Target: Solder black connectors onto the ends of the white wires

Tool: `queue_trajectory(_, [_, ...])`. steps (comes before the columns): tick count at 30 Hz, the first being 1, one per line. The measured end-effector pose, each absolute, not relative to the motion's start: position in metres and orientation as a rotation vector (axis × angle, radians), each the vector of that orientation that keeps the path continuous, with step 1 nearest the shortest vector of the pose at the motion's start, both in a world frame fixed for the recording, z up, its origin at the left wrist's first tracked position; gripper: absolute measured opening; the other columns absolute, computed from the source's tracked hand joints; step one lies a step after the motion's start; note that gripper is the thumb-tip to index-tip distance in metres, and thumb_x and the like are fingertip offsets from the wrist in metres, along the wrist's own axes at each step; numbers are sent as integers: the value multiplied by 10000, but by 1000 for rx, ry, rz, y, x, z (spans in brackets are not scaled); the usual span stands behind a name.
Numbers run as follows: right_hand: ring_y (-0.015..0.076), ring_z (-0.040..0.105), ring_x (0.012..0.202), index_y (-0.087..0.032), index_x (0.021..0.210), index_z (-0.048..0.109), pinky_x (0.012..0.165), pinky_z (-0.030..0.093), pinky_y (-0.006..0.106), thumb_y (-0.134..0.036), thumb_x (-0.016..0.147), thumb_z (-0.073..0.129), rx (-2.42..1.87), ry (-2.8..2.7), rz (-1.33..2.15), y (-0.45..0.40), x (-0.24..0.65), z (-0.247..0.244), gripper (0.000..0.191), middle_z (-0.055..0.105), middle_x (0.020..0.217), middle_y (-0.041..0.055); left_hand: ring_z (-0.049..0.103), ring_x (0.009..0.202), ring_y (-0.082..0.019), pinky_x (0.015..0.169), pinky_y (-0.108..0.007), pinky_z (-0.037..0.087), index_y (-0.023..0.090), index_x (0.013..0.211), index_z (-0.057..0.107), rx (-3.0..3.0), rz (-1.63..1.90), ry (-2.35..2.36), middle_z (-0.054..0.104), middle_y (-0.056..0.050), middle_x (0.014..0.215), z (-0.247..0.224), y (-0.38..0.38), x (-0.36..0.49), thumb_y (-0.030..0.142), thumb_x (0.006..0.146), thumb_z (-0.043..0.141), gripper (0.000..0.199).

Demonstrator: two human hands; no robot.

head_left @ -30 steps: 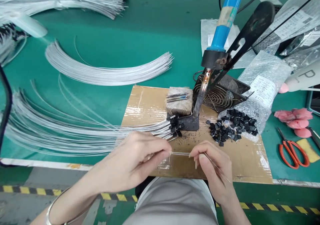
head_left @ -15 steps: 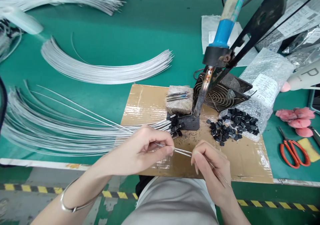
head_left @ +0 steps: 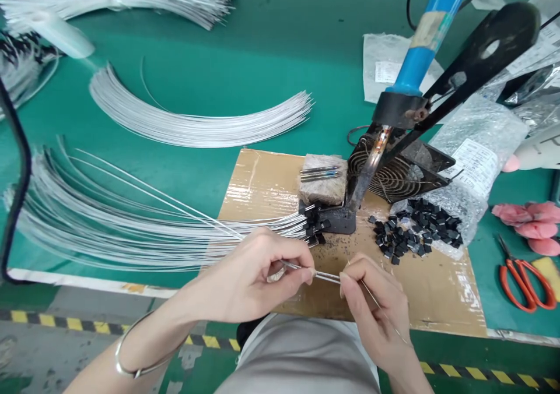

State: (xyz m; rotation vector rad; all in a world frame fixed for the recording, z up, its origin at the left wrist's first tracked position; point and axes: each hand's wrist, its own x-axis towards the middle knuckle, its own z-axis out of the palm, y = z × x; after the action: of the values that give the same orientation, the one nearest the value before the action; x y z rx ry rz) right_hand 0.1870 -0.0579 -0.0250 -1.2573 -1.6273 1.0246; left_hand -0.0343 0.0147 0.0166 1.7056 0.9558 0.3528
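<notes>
My left hand [head_left: 271,274] pinches two thin white wires [head_left: 327,276] between thumb and fingertips, over the front of a brown cardboard sheet [head_left: 258,190]. Just to the right, my right hand [head_left: 378,306] is closed on the far ends of the same wires, and a fine strand runs back across its palm. Behind my left hand lies a bundle of wires [head_left: 175,242] with black connectors [head_left: 315,224] on their right ends. Loose black connectors [head_left: 406,228] are heaped on the cardboard beyond my right hand.
A blue soldering iron [head_left: 413,62] leans in a black stand [head_left: 490,56] over a small fan [head_left: 389,172]. Further right lie red-handled scissors [head_left: 525,283] and a bubble bag [head_left: 481,132]. Another wire bundle [head_left: 196,129] lies behind, and a black cable [head_left: 21,166] hangs at the left.
The view has shifted a little, so the table items appear further right. Both hands still hold the wires in nearly the same pose, close together.
</notes>
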Motion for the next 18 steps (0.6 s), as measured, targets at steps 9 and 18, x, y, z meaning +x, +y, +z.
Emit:
queue_trajectory(9, [146, 469, 663, -226, 854, 528, 571, 345, 292, -66, 1028, 524, -1192, -1757, 840, -52, 186, -24, 236, 454, 738, -26, 651, 679, -170, 628, -282, 483, 236, 987, 695, 1921, 499, 1076, 747, -2, 807, 18, -8, -13, 159, 1016, 543, 173])
queue_trajectory(18, [137, 454, 619, -220, 773, 568, 552, 358, 285, -141, 1067, 552, -1289, -1492, 799, -47, 194, -34, 305, 500, 685, -24, 467, 579, -128, 512, -248, 347, 220, 866, 641, 1482, 531, 1136, 566, 44, 663, 1, -8, -4, 255, 1021, 552, 182])
